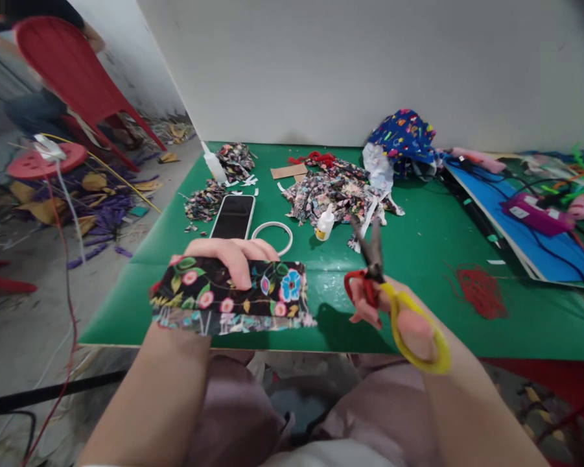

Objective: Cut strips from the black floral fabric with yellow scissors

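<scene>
My left hand [223,251] grips a folded strip of black floral fabric [223,295] near the table's front edge, fingers bent over its top. A pale, frayed band runs along the fabric's lower side. In my right hand [413,324] is a pair of scissors [372,256] with one yellow and one red handle loop. Its dark blades point away from me and stand slightly apart, clear of the fabric. Beyond the left hand lie a phone [233,217] and a white ring-shaped roll [286,232]. A small glue bottle [325,224] stands between the hands, farther back.
Heaped floral scraps [330,191] cover the green table's [418,246] back middle. A white bottle [214,165] stands back left. Red threads [481,292], a blue board [520,227] and a purple device [537,214] with cables lie right. A person sits on a red chair [68,71].
</scene>
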`<act>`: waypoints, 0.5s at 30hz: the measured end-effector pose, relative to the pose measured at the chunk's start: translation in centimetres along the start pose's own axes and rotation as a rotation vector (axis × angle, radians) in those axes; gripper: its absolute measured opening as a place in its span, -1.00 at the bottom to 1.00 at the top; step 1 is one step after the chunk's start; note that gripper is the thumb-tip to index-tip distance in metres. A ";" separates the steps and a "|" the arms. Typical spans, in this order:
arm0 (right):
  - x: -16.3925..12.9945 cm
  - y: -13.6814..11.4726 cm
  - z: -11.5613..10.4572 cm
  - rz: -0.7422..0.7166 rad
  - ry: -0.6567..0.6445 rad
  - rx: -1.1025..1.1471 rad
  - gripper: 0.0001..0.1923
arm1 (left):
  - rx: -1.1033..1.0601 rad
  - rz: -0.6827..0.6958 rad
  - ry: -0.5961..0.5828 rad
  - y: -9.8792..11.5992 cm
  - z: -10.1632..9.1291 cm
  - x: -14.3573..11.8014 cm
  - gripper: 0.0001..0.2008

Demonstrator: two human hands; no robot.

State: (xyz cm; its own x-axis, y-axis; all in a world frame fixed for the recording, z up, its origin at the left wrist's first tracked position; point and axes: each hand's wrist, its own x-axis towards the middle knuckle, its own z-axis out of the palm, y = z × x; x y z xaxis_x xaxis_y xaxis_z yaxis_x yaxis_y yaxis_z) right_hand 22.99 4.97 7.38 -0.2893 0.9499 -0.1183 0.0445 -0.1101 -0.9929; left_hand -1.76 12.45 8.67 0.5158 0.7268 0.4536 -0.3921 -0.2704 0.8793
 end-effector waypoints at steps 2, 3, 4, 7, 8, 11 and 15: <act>0.6 0.2 0.3 0.033 -0.023 0.119 -0.32 | -0.101 -0.132 -0.041 -1.0 1.3 -0.1 -0.39; 0.8 0.2 0.6 0.044 -0.046 0.122 -0.38 | -0.123 -0.202 -0.007 -1.5 2.4 -0.3 -0.41; 0.8 0.2 1.0 0.048 -0.059 0.114 -0.44 | -0.144 -0.256 0.065 -1.9 3.5 -0.6 -0.43; 0.6 -0.1 2.4 0.093 -0.193 0.097 -0.56 | -0.206 -0.300 0.225 -3.0 6.0 -1.4 -0.42; 0.4 -0.1 2.7 0.087 -0.214 0.059 -0.59 | -0.216 -0.335 0.199 -3.2 6.2 -1.6 -0.42; 0.3 0.3 3.0 0.014 -0.151 -0.017 -0.68 | -0.313 -0.599 0.051 -3.7 5.0 -1.4 -0.46; 0.8 1.4 2.8 -0.056 0.129 0.016 -0.71 | -0.418 -0.623 0.284 -4.1 3.3 -0.9 -0.72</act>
State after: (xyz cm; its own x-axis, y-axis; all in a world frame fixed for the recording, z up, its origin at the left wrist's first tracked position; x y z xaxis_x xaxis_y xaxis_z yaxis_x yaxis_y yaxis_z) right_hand 20.15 4.75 5.92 -0.1659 0.9842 -0.0615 0.0165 -0.0596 -0.9981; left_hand 1.85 10.83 5.15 0.5428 0.8141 -0.2065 -0.3777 0.4562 0.8058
